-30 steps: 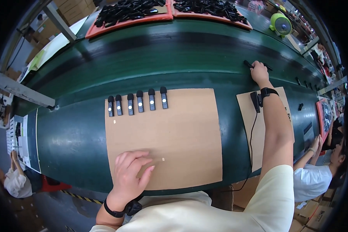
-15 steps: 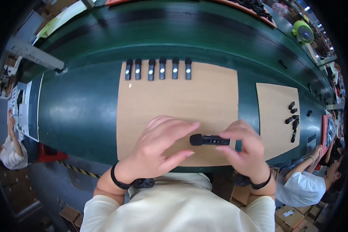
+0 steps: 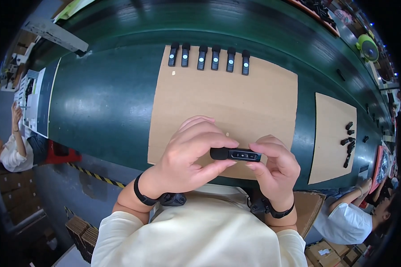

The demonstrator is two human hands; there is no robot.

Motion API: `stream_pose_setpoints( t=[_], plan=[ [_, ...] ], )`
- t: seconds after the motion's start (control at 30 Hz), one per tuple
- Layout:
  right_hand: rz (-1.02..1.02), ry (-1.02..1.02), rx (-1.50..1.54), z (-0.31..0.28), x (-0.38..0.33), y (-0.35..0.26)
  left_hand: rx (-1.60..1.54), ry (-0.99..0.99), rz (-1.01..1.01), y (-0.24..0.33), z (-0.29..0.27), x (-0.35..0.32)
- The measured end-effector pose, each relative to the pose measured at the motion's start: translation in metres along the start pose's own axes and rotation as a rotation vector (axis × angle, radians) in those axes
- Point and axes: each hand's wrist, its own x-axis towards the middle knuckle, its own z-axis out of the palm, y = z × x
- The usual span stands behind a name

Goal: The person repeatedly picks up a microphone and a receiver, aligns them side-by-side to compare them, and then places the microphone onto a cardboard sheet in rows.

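The green table (image 3: 98,98) fills most of the view, curving toward the rim. At the far left, 1 person (image 3: 18,155) in a white top is by the table's end, near a red seat (image 3: 64,152); at the lower right, another person (image 3: 349,222), also in white, has both arms bent near the table's edge.

The big card (image 3: 227,100) lies flat in front of the wearer. To its right, apart from it, lies the small card (image 3: 329,147). A green fan (image 3: 369,48) shows at the upper right.

The left hand (image 3: 189,153) and right hand (image 3: 278,167) meet over the near part of the big card, each wrist in a black band. Between them is the held mic (image 3: 246,155), level, its foam head to the left and its marked panel facing up. The left thumb and fingertips pinch it near the foam; the right thumb and forefinger grip its other end.

Along the big card's far edge, 6 mics (image 3: 215,65) lie in a row, foam heads pointing away, each with a pale round spot. Loose black pieces (image 3: 350,147) cluster on the small card. Smallest is a pale tag (image 3: 173,73) just below the row's left end.
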Motion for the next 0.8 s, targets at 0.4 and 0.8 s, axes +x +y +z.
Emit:
stream_pose_setpoints(
  t=[0.4, 0.8],
  plan=[
    [0.114, 0.0, 0.104, 0.003, -0.002, 0.0, 0.091, -0.019, 0.085, -0.003, -0.004, 0.004],
    [-0.112, -0.048, -0.173, -0.002, 0.02, -0.009, 0.098, -0.018, 0.033, -0.014, 0.011, 0.006]
  ],
)
